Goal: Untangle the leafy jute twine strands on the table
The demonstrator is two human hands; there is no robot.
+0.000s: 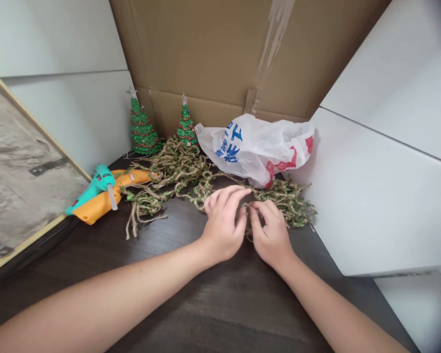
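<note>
My right hand [271, 230] is closed, with its thumb and fingertips pinching a strand of leafy twine garland [248, 230]. Beside it, my left hand [226, 220] arches over the same strand, its thumb tip close to the twine and a gap between thumb and forefinger. Whether the left thumb touches the strand is hard to make out. Behind my right hand lies a heap of green-leaved twine [294, 203]. A larger tangle of twine [180, 164] spreads out behind and to the left of my left hand.
Two small green Christmas trees [143, 130] stand at the back left. A turquoise-and-orange glue gun [99, 193] lies left of the twine, near a framed panel [25, 166]. A crumpled white plastic bag [257, 144] rests before the cardboard [206, 54]. White panels [382, 196] flank the dark surface [191, 309].
</note>
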